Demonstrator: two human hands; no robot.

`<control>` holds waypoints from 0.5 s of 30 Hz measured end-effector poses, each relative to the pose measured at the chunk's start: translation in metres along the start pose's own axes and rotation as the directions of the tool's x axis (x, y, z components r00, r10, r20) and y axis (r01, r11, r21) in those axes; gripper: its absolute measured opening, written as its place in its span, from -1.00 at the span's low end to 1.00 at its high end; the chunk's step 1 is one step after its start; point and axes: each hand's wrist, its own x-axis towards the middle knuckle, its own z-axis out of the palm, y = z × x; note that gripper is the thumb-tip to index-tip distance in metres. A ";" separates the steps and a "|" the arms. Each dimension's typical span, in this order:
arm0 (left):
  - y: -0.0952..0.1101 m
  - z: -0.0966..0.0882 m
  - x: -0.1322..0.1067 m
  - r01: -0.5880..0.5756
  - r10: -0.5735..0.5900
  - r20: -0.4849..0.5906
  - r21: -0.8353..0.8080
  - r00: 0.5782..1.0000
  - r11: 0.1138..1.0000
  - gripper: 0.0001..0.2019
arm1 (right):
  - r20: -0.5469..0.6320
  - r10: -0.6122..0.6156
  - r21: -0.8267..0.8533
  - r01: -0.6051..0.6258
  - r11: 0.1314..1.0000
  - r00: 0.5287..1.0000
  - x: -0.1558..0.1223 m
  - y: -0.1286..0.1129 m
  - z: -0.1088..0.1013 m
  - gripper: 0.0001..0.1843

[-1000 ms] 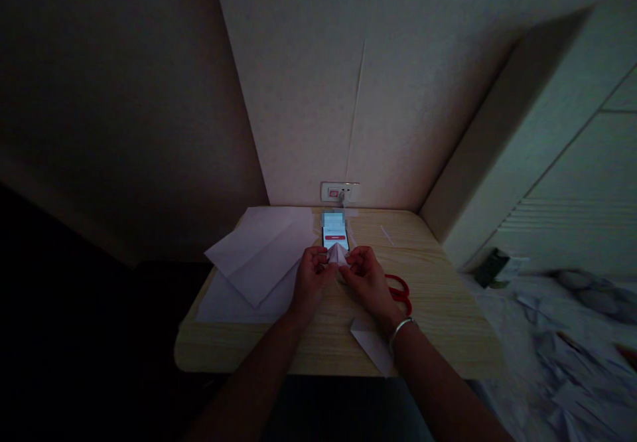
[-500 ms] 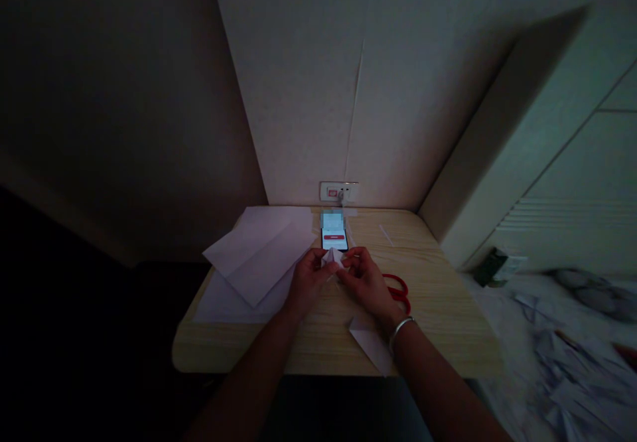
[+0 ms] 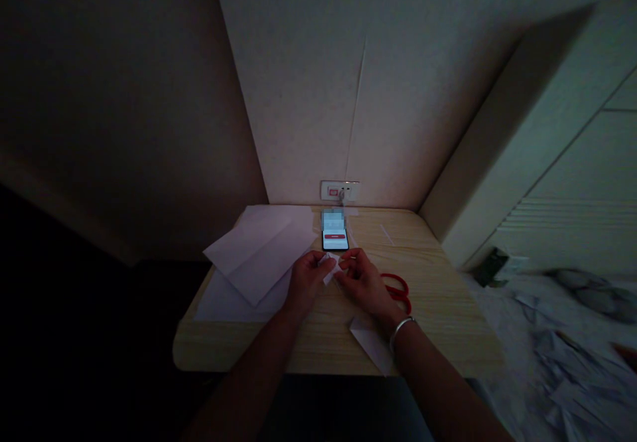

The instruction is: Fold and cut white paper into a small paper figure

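Note:
A small folded piece of white paper (image 3: 329, 271) is held up over the wooden table, pinched between both hands. My left hand (image 3: 305, 281) grips its left side with the thumb across the front. On the right edge, the fingers and thumb of my right hand (image 3: 365, 281) close on the paper. Just beyond the hands lies a phone (image 3: 335, 231) with its screen lit. Red-handled scissors (image 3: 397, 291) rest beside my right hand, their blades hidden by it. Under my right wrist is a loose folded paper piece (image 3: 369, 342).
Large white sheets (image 3: 259, 256) overlap on the left of the table (image 3: 318, 356). A socket with a plug (image 3: 340, 192) is on the wall behind. Thin paper strips (image 3: 387, 234) lie at the back. Right of the table, paper scraps (image 3: 582, 375) cover a pale surface.
The folded paper has been turned and tilted between my fingers, so its pointed, creased face no longer shows as before. Both hands stay in nearly the same place.

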 end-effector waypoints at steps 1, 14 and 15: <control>0.000 0.000 0.000 -0.008 0.008 -0.002 0.009 1.000 1.000 -0.84 | -0.002 -0.008 -0.008 0.008 1.000 1.000 0.000 0.000 0.000 -0.73; -0.003 -0.003 0.001 -0.090 0.093 -0.034 0.081 0.995 0.993 -0.73 | 0.037 -0.026 -0.039 0.028 0.999 0.999 -0.001 0.001 0.002 -0.74; -0.004 -0.004 0.001 -0.089 0.093 -0.037 0.087 0.995 0.992 -0.72 | 0.041 -0.025 -0.043 0.027 0.999 0.999 -0.001 0.001 0.002 -0.74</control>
